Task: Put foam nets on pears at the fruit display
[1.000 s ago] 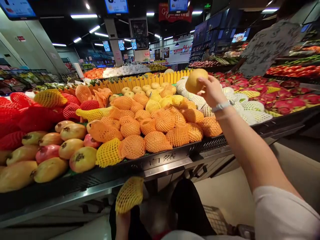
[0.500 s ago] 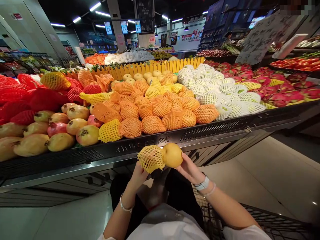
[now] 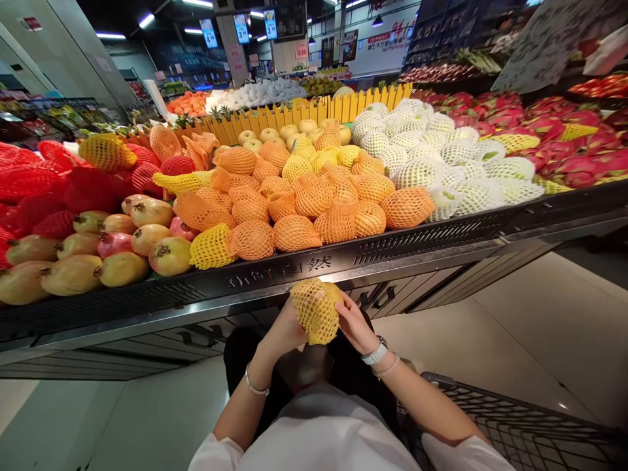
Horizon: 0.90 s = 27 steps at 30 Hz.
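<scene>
Gently, the right hand (image 3: 358,326) pinching the pear (image 3: 334,294) should push straight, the left hand (image 3: 284,330) clasping the yellow foam net (image 3: 314,315).

The yellow sleeve (image 3: 314,315) is matt foam netting (rough-looking), the counter edge (image 3: 147,323) smooth, glossy metal.

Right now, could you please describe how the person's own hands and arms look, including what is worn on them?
Both the left hand and the right hand are ungloved. A slim, silvery bangle circles the left wrist. The right wrist carries a wristwatch with a pale band, plus a thin, light pinkish bracelet. The white sleeves are short, leaving the forearms uncovered.
</scene>
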Available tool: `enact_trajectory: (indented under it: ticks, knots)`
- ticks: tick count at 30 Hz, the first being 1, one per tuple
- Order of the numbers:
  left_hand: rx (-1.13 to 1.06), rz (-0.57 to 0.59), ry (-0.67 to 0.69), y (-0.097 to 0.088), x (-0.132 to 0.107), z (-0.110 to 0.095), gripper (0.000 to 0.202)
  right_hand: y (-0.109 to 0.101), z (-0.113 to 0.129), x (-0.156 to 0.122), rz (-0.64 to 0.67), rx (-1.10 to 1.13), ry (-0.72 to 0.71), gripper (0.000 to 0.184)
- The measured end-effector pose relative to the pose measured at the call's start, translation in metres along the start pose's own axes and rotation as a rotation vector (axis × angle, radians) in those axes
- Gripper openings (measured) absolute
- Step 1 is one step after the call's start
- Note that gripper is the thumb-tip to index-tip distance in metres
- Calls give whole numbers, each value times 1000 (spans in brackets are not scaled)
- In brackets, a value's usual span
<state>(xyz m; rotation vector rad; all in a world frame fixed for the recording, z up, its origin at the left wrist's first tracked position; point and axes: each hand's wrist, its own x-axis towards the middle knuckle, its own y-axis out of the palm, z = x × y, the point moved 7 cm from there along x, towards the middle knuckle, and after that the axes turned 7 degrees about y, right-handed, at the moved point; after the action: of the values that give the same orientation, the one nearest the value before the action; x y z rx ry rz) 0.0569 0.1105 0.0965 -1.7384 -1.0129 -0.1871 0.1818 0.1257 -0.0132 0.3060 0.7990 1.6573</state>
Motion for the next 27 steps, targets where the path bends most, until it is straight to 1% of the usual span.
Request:
enact_trajectory:
  ticks: [3, 5, 7, 11, 13, 16, 17, 18, 20, 22, 24, 25, 27]
  knots:
    - [-14, 44, -67, 1, 5, 3, 45, 3, 11, -1, 15, -159, -74, 63]
    - [-9, 98, -111, 3, 6, 7, 42, 4, 17, 0, 42, -258, -121, 64]
    - [-11, 153, -145, 7, 7, 12, 41, 2, 18, 2, 61, -307, -125, 63]
    - [5, 182, -188, 7, 12, 18, 45, -7, 13, 6, 85, -276, -61, 63]
    - [-13, 223, -188, 8, 15, 19, 45, -10, 11, 7, 103, -244, -31, 64]
    - [-137, 321, -186, 15, 13, 17, 41, -10, 12, 5, 130, -131, 9, 66]
    - [-173, 336, -193, 19, 12, 18, 40, -9, 12, 5, 140, -88, 23, 66]
    - [-193, 330, -200, 22, 10, 19, 39, -7, 11, 4, 148, -51, 36, 67]
    - [-187, 271, -198, 26, 7, 22, 42, -4, 10, 4, 155, 3, 56, 67]
    - [-124, 177, -182, 28, 3, 24, 48, -4, 8, 5, 143, 54, 60, 66]
    - [-10, 116, -173, 28, -2, 24, 51, -7, 5, 7, 117, 93, 55, 62]
    - [64, 97, -156, 26, -3, 21, 49, -10, 3, 9, 102, 102, 54, 59]
    - [214, 64, -81, 19, 0, 7, 37, -14, -1, 12, 81, 104, 62, 54]
